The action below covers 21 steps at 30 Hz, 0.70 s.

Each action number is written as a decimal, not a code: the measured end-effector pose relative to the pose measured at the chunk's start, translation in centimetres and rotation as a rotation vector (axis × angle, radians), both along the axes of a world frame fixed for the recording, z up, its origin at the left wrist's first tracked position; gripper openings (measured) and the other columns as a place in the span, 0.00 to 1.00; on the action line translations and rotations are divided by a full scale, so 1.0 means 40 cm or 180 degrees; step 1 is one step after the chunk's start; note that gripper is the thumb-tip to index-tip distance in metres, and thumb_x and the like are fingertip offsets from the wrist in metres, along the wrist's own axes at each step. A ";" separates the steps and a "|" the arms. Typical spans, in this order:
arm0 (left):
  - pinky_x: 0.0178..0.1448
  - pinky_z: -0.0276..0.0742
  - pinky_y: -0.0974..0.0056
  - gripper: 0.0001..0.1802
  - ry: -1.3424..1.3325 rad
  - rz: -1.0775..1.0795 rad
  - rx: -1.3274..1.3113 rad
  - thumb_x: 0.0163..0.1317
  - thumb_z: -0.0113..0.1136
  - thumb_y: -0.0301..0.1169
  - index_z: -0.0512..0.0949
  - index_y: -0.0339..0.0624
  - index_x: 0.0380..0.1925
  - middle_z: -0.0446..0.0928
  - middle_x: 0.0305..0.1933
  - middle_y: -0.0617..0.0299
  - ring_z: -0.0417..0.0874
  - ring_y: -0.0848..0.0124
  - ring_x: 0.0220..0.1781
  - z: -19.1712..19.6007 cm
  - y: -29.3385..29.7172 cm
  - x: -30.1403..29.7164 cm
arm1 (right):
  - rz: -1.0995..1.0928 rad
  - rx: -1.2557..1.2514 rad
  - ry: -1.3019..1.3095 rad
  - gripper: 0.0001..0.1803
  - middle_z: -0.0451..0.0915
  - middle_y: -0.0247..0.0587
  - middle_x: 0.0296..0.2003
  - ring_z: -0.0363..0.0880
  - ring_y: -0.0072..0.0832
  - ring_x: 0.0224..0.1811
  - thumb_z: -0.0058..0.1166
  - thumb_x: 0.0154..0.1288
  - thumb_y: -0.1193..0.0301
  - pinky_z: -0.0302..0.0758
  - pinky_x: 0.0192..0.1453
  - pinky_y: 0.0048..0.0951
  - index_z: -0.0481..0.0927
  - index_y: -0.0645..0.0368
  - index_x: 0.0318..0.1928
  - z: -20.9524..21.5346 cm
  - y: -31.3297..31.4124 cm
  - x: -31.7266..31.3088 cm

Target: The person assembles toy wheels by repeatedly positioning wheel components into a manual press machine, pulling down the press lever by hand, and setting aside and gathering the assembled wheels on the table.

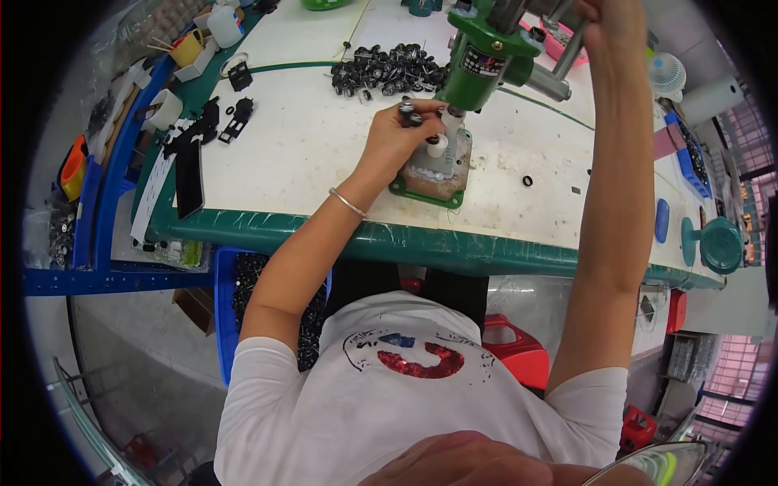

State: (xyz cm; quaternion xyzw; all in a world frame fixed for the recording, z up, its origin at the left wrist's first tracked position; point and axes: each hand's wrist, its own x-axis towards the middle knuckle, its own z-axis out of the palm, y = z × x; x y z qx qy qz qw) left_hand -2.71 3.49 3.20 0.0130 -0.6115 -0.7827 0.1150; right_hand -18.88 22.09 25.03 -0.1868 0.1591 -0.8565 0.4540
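The left hand (395,138) pinches a small black part (409,109) beside the white post of the green hand press (474,73) near the table's front edge; the right hand (612,24) grips its lever — unpressed, with a heap of black parts (385,69) behind.

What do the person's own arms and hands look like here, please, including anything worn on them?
Both arms are bare from the short white sleeves of a T-shirt down. The left hand has no glove; a thin silver bangle circles its wrist. The right hand is also ungloved, with no ring, watch or band visible on it or its forearm.
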 end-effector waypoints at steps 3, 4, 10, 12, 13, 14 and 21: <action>0.23 0.62 0.78 0.15 -0.0409 -0.0033 0.0769 0.55 0.64 0.26 0.79 0.39 0.45 0.77 0.30 0.66 0.75 0.82 0.30 -0.037 -0.079 0.014 | -0.3308 0.1592 0.1755 0.13 0.60 0.20 0.16 0.52 0.09 0.11 0.52 0.66 0.61 0.46 0.12 0.13 0.69 0.51 0.28 -0.026 -0.112 0.057; 0.20 0.54 0.78 0.16 -0.0533 0.0054 0.0730 0.56 0.63 0.28 0.78 0.40 0.45 0.75 0.29 0.66 0.74 0.82 0.28 -0.025 -0.083 0.031 | -0.3317 0.1591 0.1759 0.13 0.60 0.20 0.16 0.52 0.09 0.11 0.52 0.66 0.61 0.46 0.12 0.13 0.69 0.51 0.28 -0.029 -0.093 0.031; 0.21 0.61 0.77 0.15 -0.1056 -0.0554 0.0234 0.50 0.66 0.29 0.76 0.39 0.38 0.76 0.26 0.64 0.74 0.80 0.22 -0.071 -0.248 0.280 | -0.2377 0.0990 0.1593 0.23 0.69 0.31 0.21 0.69 0.23 0.23 0.44 0.69 0.48 0.70 0.28 0.24 0.74 0.57 0.38 -0.144 -0.041 -0.054; 0.26 0.68 0.74 0.13 -0.1291 -0.0854 -0.0112 0.45 0.70 0.25 0.77 0.39 0.32 0.76 0.25 0.65 0.76 0.78 0.24 -0.069 -0.281 0.384 | -0.0984 0.0527 0.1802 0.22 0.75 0.34 0.26 0.73 0.25 0.26 0.45 0.71 0.52 0.72 0.29 0.24 0.76 0.61 0.41 -0.279 0.015 -0.177; 0.29 0.70 0.73 0.13 -0.1563 -0.1087 -0.0477 0.44 0.70 0.24 0.78 0.39 0.30 0.76 0.26 0.65 0.76 0.78 0.26 -0.067 -0.313 0.426 | -0.1839 0.1760 0.2259 0.21 0.78 0.36 0.31 0.75 0.24 0.31 0.49 0.67 0.54 0.72 0.36 0.26 0.78 0.62 0.41 -0.341 0.011 -0.205; 0.32 0.72 0.73 0.12 -0.1888 -0.1075 -0.0773 0.44 0.71 0.24 0.79 0.39 0.30 0.77 0.28 0.65 0.77 0.78 0.28 -0.077 -0.332 0.463 | -0.2672 0.3018 0.2650 0.20 0.81 0.37 0.36 0.77 0.24 0.37 0.54 0.63 0.56 0.73 0.42 0.28 0.80 0.63 0.40 -0.399 -0.009 -0.218; 0.53 0.74 0.66 0.27 -0.2021 -0.0448 -0.3705 0.42 0.72 0.27 0.79 0.37 0.47 0.83 0.43 0.57 0.82 0.67 0.46 -0.355 -0.484 0.622 | -0.3218 0.2855 0.3834 0.20 0.81 0.38 0.32 0.79 0.22 0.34 0.58 0.60 0.56 0.74 0.37 0.25 0.81 0.63 0.39 -0.749 0.037 -0.416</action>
